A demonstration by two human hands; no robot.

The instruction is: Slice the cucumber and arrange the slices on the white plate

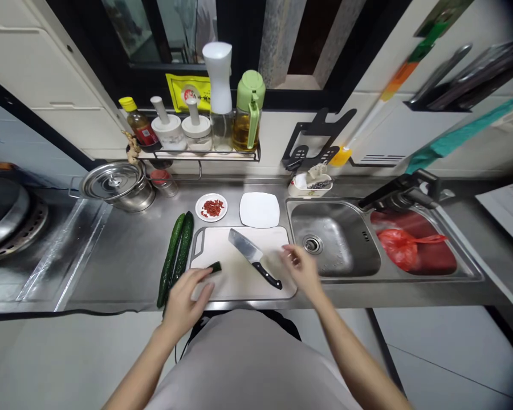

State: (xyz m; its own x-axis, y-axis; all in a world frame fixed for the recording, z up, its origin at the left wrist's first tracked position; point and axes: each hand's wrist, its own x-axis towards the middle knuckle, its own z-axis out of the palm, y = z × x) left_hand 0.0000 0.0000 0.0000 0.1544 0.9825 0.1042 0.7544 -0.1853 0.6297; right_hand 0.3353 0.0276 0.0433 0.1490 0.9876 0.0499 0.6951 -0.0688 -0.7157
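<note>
At the left of my work, two cucumbers (171, 259) lie side by side on the counter (123, 256), their near ends about at its front edge; a nudge from my wrist could roll one off. My left grip (186, 299) is released, finger and thumb spread at the left of the cutting board (235, 285), right by a short cucumber piece (216, 266). I cannot tell whether my fingertips touch it; pushed carelessly, it could skid.

Beyond, the dish (199, 208) of chopped red bits is clear of my arms. Mid-board the knife (252, 254) lies flat, unheld, handle towards me. Its edge seems to face my left grip, so sweeping rightward without looking could cut me.

My right grip (302, 270) is loosely curled, blurred, with nothing I can see in it. It hangs between handle and sink (361, 242); a knock could swing the blade.
</note>
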